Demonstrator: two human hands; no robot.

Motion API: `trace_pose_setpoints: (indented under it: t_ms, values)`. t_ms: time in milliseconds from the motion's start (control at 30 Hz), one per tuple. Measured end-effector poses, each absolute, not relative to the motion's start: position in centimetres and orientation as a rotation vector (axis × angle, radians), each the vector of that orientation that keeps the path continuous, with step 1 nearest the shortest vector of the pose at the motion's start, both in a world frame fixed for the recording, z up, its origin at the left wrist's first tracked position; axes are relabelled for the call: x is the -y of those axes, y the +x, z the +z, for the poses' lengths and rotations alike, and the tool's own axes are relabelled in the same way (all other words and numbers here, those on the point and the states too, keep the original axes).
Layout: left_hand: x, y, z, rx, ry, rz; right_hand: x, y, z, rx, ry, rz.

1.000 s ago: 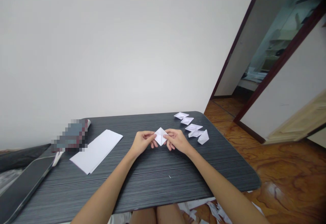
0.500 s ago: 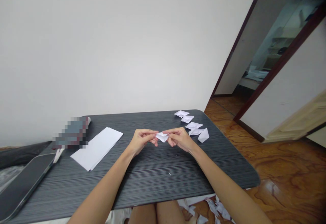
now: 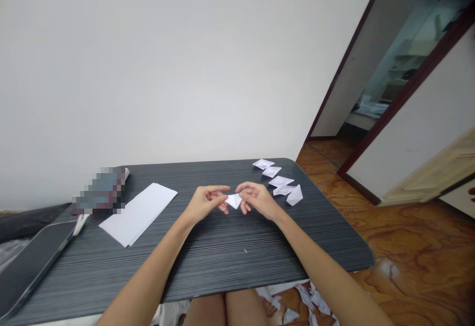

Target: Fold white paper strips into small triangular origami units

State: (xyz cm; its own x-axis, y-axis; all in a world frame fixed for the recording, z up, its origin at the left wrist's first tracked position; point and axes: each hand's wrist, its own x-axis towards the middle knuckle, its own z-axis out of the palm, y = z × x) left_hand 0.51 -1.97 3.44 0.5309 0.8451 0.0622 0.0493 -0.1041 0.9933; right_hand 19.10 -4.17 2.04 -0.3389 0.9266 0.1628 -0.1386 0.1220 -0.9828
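Between my two hands is a small folded white paper (image 3: pixel 233 201), held just above the dark table and narrowing to a point at its lower side. My left hand (image 3: pixel 208 201) pinches its left end, with the index finger stretched out above it. On the right end, my right hand (image 3: pixel 256 199) has its thumb against the paper and its index finger arched over it. Several folded paper boats (image 3: pixel 281 181) lie to the right of my right hand, one of them tipped up (image 3: pixel 295 195).
A stack of white paper sheets (image 3: pixel 139 214) lies left of my hands on the dark table (image 3: pixel 222 261). Farther left are a blurred-out object (image 3: pixel 104 190) and a long black flat case (image 3: pixel 35 266). Paper scraps (image 3: pixel 291 315) lie below the front edge.
My index fingers have lifted off the folded paper's upper edge. The paper now shows a plainer, triangular face. The whole view has shifted slightly.
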Motion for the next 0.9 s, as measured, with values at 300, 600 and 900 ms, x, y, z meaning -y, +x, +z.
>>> trace_pose_setpoints:
  t_ms: [300, 600, 900]
  values:
    - [2.1, 0.7, 3.8, -0.892, 2.352, 0.740, 4.2, 18.1, 1.2, 1.662, -0.965, 1.128]
    - [2.5, 0.8, 2.8, -0.833, 2.631, 0.825, 4.3, 18.4, 1.6, 1.691, -1.001, 1.049]
    - [2.7, 1.1, 3.0, -0.911, 2.502, 0.799, 4.2, 18.3, 1.4, 1.710, -1.017, 1.050]
